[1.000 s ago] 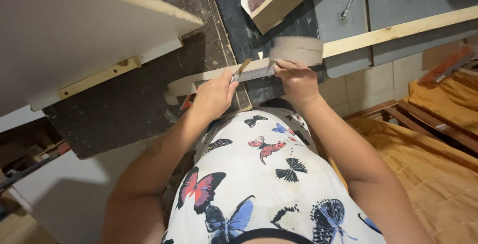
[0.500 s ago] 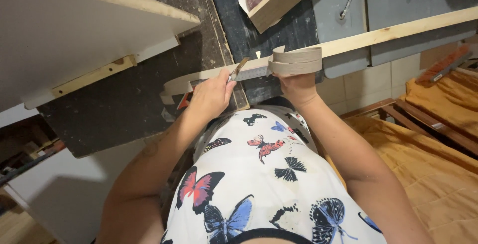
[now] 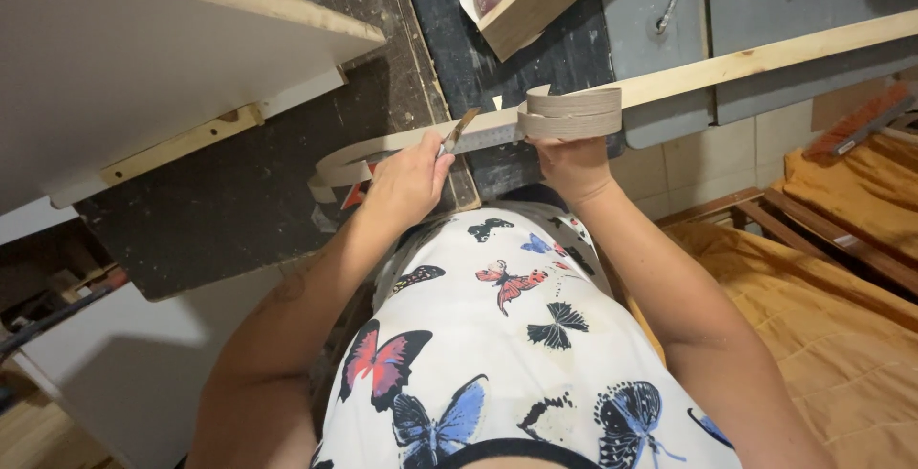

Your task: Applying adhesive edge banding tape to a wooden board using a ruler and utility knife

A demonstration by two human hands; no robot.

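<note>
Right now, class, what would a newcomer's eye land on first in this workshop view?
Probably the two hands at the middle of the view: the right hand holds a coil of tan banding strip against a long wooden slat, while the left hand grips a small blade tool beside it. A large white board fills the upper left.

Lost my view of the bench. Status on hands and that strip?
Left hand grips small blade on metal ruler. Right hand holds coiled edging roll. Strip trails left. Nothing blocking.
</note>
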